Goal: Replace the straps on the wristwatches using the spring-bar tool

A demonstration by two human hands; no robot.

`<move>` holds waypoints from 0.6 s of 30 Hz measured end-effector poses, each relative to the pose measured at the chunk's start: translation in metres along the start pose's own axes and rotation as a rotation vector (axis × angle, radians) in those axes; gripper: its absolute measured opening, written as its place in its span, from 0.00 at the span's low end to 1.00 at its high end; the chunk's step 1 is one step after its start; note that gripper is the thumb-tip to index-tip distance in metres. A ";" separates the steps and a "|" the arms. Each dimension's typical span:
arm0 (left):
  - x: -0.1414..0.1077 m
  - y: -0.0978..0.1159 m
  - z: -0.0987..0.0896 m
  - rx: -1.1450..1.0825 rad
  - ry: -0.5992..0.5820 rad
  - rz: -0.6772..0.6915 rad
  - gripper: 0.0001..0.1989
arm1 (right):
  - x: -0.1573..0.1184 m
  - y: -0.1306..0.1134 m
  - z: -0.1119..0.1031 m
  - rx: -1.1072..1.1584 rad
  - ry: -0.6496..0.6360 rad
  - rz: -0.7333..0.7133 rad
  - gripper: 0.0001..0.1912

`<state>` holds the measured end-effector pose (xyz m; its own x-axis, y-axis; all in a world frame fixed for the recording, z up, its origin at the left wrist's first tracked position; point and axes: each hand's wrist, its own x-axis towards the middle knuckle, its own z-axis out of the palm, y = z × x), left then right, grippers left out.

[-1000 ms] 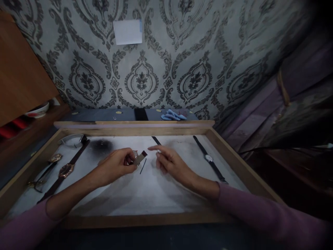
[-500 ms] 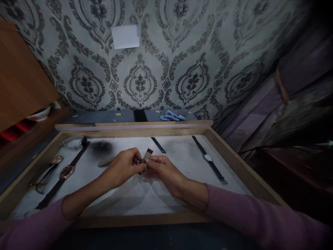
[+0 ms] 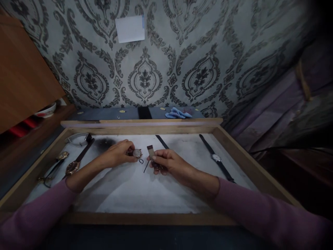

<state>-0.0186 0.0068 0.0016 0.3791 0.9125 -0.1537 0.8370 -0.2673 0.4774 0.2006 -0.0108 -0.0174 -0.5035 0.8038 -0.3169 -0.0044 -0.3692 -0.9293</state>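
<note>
My left hand (image 3: pixel 118 153) is closed on a small round wristwatch (image 3: pixel 137 153), its pale face showing past the fingertips. Just below the watch is a small dark loop (image 3: pixel 141 161). Across a short gap, my right hand (image 3: pixel 166 161) pinches a flat beige strip with a dark reddish end (image 3: pixel 150 151), held upright. A thin dark stick (image 3: pixel 146 166) points down beside those fingers; something dark in the curled fingers is too dim to name. Behind the right hand lies a black strap (image 3: pixel 161 141), partly covered by it.
A wooden-rimmed tray (image 3: pixel 145 218) with a white base surrounds the work. Several watches lie at its left, including a rose-gold one (image 3: pixel 72 168); a black-strapped watch (image 3: pixel 216 157) lies right. A blue cloth (image 3: pixel 178 113) sits beyond the back rim.
My hands, together before, have moved apart. The watch now shows in my left hand, while the beige strip stays in my right. The camera view has shifted slightly.
</note>
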 end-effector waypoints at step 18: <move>0.013 0.009 0.003 -0.295 -0.171 -0.047 0.17 | 0.010 0.001 -0.019 0.025 -0.116 -0.020 0.10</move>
<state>-0.0054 0.0151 0.0010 0.4241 0.8500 -0.3126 0.7148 -0.1022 0.6918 0.2124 0.0059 -0.0249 -0.5997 0.7522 -0.2729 -0.0362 -0.3662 -0.9298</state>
